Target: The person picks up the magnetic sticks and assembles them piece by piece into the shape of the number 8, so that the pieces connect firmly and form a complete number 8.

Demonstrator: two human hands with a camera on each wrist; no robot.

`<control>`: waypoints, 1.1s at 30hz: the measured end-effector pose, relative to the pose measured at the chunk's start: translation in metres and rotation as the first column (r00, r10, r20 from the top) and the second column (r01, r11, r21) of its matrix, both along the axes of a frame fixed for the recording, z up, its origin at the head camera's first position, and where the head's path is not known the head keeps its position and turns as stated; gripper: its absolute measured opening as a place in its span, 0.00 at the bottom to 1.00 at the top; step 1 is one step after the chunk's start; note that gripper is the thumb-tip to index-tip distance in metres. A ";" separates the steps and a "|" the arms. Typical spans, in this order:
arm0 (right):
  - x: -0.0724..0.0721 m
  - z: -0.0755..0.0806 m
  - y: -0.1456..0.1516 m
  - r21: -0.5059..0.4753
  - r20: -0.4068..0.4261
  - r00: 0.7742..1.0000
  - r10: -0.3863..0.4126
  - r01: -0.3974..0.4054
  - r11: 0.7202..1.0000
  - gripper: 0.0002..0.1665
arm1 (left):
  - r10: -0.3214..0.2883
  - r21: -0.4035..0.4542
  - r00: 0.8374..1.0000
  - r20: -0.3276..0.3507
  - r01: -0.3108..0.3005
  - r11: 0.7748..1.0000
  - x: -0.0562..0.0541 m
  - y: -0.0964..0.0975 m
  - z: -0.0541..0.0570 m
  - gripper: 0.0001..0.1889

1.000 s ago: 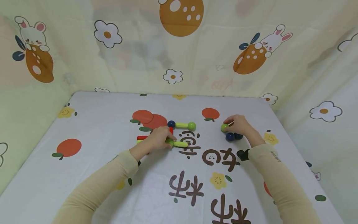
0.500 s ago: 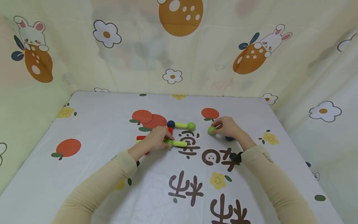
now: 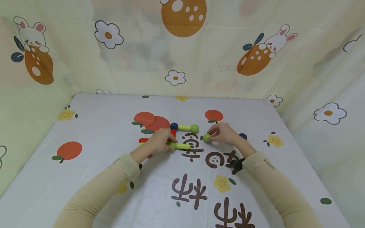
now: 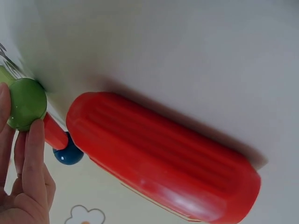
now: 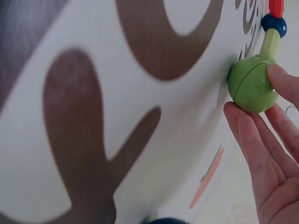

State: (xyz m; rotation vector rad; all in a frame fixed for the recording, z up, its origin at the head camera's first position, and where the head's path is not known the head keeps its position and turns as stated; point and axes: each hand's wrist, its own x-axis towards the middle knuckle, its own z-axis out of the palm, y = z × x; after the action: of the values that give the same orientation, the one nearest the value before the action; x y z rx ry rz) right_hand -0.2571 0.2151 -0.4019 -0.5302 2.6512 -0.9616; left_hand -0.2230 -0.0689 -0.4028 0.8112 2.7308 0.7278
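Note:
In the head view, my left hand [image 3: 159, 141] pinches a green ball [image 4: 28, 103] between thumb and fingers. A yellow-green rod [image 3: 183, 146] extends rightward from that ball. My right hand [image 3: 223, 133] holds another green ball [image 5: 252, 86] with its fingertips, just above the table and a short gap from the rod's free end. Behind them lies a joined row: a navy ball [image 3: 174, 126], a yellow-green rod [image 3: 184, 128] and a green ball [image 3: 195, 128]. A red rod [image 3: 173, 132] runs from the navy ball toward my left hand.
Beyond my right wrist sits a loose navy ball [image 3: 243, 136]. A large red rod [image 4: 163, 156] lies close to the left wrist camera; in the head view, red pieces [image 3: 143, 140] show partly behind my left forearm. The table [image 3: 99, 126] has a printed white cover, with patterned curtains around.
My right hand has carried the green ball leftward and nearer to me, away from the navy balls, toward the yellow-green rod. My left hand keeps its pinch and has hardly moved.

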 end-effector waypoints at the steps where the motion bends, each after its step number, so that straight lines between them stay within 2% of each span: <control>1: 0.001 -0.001 -0.002 -0.002 0.006 1.000 0.000 0.000 1.000 0.16 | 0.003 0.003 1.000 0.002 -0.003 1.000 0.000 0.000 0.000 0.15; 8: 0.006 -0.003 -0.013 -0.013 0.029 0.999 0.028 -0.027 1.000 0.16 | 0.011 0.025 1.000 0.009 -0.011 1.000 0.000 -0.001 -0.001 0.15; 13: 0.011 -0.005 -0.020 -0.061 0.086 0.995 0.051 -0.046 0.997 0.17 | 0.014 0.029 1.000 0.010 -0.014 0.999 0.000 -0.001 -0.002 0.15; 18: 0.015 -0.010 -0.024 -0.105 0.087 0.994 0.071 -0.061 0.993 0.17 | 0.009 0.030 1.000 0.002 -0.009 1.000 0.000 -0.002 -0.003 0.15; 25: 0.020 -0.015 -0.032 -0.175 0.142 0.983 0.112 -0.086 0.981 0.17 | -0.001 0.037 1.000 -0.007 0.001 0.999 0.000 -0.002 -0.002 0.15; 33: 0.027 -0.011 -0.037 -0.147 0.089 0.989 0.117 -0.103 0.984 0.15 | -0.016 0.034 1.000 -0.023 0.017 0.999 -0.001 -0.003 -0.002 0.14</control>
State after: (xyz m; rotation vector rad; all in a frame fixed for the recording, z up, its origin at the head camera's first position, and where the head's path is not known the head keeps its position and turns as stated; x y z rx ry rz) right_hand -0.2299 0.1786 -0.4129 -0.6368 2.4525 -1.1184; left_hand -0.2240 -0.0714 -0.4052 0.8531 2.7356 0.7684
